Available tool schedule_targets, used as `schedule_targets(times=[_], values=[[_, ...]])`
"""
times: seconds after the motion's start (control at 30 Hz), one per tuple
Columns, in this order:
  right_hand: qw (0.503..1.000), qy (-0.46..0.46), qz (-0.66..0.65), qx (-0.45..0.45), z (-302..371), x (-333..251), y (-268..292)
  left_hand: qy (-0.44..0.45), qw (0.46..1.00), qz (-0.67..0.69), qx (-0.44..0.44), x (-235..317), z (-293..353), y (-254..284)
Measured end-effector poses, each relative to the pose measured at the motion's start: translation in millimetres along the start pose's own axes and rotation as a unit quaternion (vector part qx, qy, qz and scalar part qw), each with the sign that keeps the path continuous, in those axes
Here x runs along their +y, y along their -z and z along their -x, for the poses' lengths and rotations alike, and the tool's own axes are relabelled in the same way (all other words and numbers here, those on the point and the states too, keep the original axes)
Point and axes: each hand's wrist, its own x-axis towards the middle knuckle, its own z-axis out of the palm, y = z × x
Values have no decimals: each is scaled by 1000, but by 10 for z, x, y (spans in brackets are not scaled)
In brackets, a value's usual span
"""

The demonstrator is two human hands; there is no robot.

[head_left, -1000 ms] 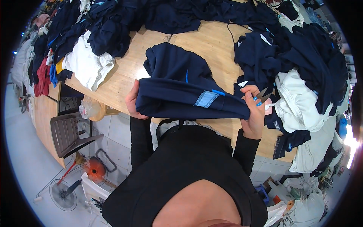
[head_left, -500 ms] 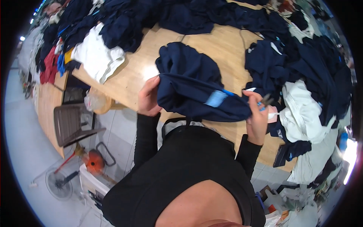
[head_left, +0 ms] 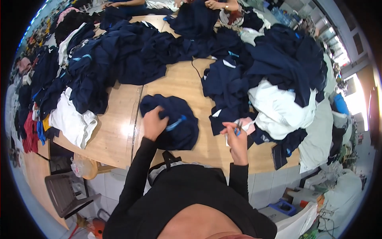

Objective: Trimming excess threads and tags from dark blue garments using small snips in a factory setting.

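A crumpled navy garment [head_left: 185,133] with a light blue strip lies on the wooden table in front of me. My left hand [head_left: 154,124] is closed on its upper left part, fingers curled into the cloth. To the right of it, my right hand [head_left: 236,144] grips small thread snips [head_left: 238,128] with a blue handle, dark blades pointing up. The snips are apart from the garment. Just behind them lies a pink piece [head_left: 247,126] with a white edge.
Navy garments [head_left: 137,51] are heaped across the far side. White garments [head_left: 280,109] lie at right, another white garment [head_left: 75,119] at left. Beyond the far heap, other people's hands [head_left: 215,4] are near navy cloth. A brown chair [head_left: 65,195] stands lower left.
The navy garment was held up stretched between both hands; now it lies bunched on the table. My right hand has let go of it and moved off, keeping the snips. The view has tilted up.
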Motion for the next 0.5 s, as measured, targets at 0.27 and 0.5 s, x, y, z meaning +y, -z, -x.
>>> schedule_targets(times=[0.27, 0.5], values=[[948, 68, -166, 264, 141, 231, 947, -319, 589, 646, -366, 2681, -464, 640], [921, 72, -188, 332, 348, 107, 1222, -318, 947, -2, -30, 415, -1053, -7]])
